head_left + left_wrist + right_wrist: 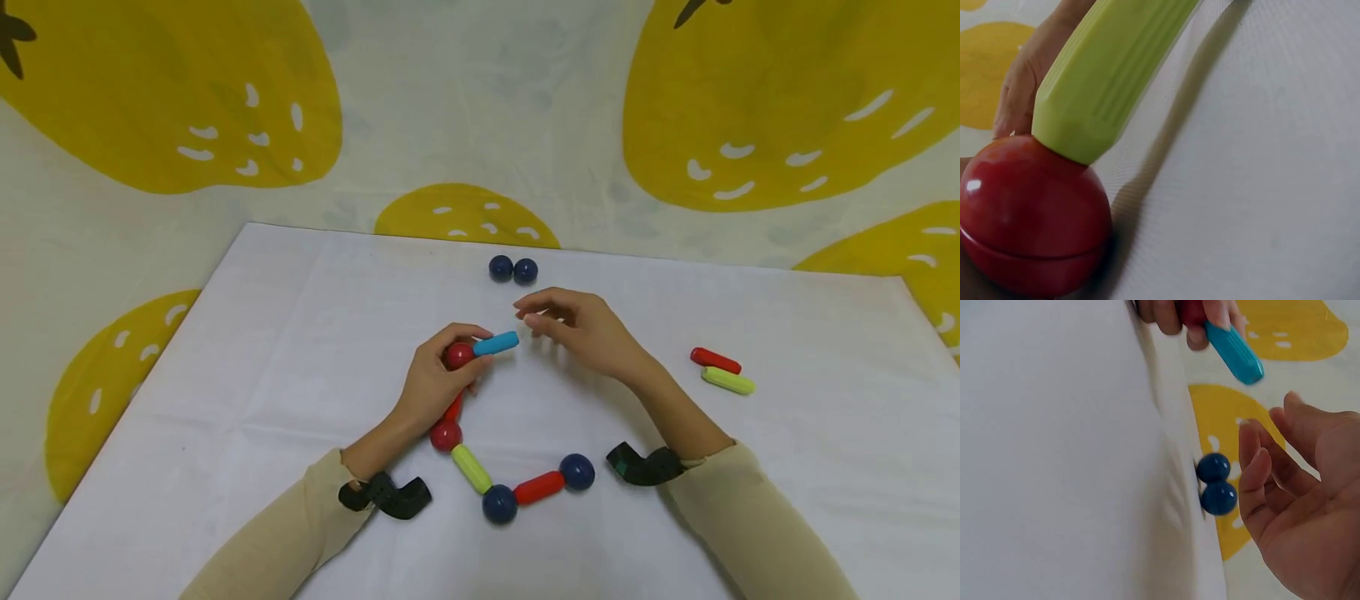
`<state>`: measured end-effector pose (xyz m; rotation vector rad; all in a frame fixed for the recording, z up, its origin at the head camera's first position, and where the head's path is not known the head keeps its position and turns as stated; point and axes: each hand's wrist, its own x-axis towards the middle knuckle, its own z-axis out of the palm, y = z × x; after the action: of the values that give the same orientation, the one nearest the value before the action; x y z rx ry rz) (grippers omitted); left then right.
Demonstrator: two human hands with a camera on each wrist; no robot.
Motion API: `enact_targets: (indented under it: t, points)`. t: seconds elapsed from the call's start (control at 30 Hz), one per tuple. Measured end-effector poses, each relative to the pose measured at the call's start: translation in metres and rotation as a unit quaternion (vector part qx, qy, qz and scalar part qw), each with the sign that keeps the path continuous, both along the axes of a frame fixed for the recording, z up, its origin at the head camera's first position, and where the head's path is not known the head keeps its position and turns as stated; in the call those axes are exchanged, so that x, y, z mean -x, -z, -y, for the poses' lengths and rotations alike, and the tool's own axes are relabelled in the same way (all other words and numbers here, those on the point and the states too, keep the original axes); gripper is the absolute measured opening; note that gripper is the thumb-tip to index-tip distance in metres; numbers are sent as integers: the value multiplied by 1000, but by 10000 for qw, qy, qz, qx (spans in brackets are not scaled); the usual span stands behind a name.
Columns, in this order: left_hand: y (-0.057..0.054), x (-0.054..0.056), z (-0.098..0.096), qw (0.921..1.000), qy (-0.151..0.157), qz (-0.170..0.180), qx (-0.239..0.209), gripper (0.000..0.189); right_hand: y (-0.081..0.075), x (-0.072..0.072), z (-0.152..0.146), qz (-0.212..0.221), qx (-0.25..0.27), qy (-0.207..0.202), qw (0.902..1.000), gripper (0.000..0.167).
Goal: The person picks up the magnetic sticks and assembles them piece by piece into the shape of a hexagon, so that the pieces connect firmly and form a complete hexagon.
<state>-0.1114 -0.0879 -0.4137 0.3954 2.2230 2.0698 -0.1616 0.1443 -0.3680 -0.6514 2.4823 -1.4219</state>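
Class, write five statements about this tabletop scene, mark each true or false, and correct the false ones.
1. The left hand grips a red ball with a blue rod attached. True.
2. The right hand grips the blue rod too. False: it holds nothing.
3. Beyond the hands, two dark blue balls lie side by side. True.
4. The loose rods lie left of both hands. False: the loose red rod and loose yellow-green rod lie to the right of them.
5. A connected red rod runs between a nearer pair of dark blue balls. True.
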Motion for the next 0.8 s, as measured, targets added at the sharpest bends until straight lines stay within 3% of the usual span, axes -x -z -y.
enact_targets:
  t: [0.17,0.3,0.5,0.8]
  points:
    - [0,0,0,10000,-24,18,45,27,-3,23,-5,-451,-256,620,9967,29]
    - [0,-1,0,9999,-38,50,78,27,-2,37,-3,-489,-518,974,9927,31]
    - [2,0,1,9999,-52,22,116,27,6,50,7,-254,-760,863,9930,37]
    - [5,1,0,9999,-48,-97,46,26,23,58,13,-483,-799,921,9914,30]
